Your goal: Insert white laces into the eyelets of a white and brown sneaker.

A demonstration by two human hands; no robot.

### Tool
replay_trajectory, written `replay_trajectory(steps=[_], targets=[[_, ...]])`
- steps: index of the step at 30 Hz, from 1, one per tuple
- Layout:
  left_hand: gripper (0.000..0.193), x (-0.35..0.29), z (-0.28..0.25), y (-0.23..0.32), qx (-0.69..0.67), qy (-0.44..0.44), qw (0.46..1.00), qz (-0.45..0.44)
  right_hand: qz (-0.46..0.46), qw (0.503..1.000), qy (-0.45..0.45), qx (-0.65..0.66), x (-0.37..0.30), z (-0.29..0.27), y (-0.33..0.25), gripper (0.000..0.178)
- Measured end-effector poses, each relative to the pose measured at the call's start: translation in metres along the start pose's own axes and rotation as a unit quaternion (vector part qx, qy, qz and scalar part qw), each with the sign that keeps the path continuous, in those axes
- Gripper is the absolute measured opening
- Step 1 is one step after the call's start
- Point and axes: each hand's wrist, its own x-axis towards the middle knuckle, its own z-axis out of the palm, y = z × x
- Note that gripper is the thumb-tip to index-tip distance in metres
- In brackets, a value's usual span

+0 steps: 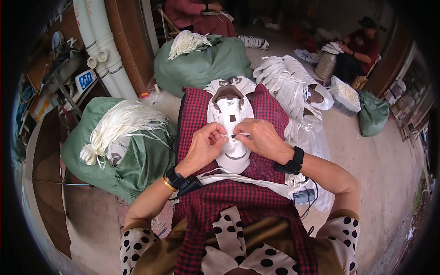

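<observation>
A white shoe upper (pixel 233 111) with a brown lining lies on my lap, its toe toward me. Over its lacing area my left hand (pixel 207 145) is closed in a pinch at the left eyelets; what sits between those fingertips is too small to make out. From the other side my right hand (pixel 262 141) pinches a short bit of white shoelace at the middle of the shoe. Beneath the shoe is a red-and-black checked apron (pixel 270 107). Loose white shoelaces (pixel 252 182) stretch across my lap below the toe.
At left stands a green sack (pixel 87 153) topped by a bundle of white laces (pixel 123 126); another green sack (pixel 201 62) is ahead. Stacked white shoe uppers (pixel 286 82) are at right, near a box (pixel 344 97). Two people sit working farther back.
</observation>
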Motion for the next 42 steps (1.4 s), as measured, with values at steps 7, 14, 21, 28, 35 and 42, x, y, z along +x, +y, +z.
replay_trajectory(steps=[7,14,21,28,35,42], targets=[[0.007,0.003,0.000,0.007,0.127,-0.012,0.984,0.126,-0.005,1.000,0.002,0.028,0.004,0.014,0.010,0.010],[0.005,-0.013,-0.086,0.033,0.211,0.001,0.977,0.029,0.074,0.990,-0.071,0.097,0.000,-0.006,0.010,0.022],[0.015,-0.107,-0.404,0.007,0.627,0.286,0.723,-0.034,0.067,0.980,-0.066,0.174,0.000,-0.005,0.018,0.027],[0.017,-0.055,-0.425,0.017,0.665,0.371,0.647,0.047,0.070,0.991,-0.045,0.104,-0.017,-0.009,0.020,0.028],[0.024,0.016,-0.141,0.030,0.307,0.076,0.936,0.153,0.173,0.955,-0.156,0.183,-0.022,-0.047,0.025,0.023],[0.028,0.001,-0.024,0.014,0.306,-0.044,0.917,0.252,0.032,0.977,0.134,-0.162,-0.037,-0.068,0.025,0.017]])
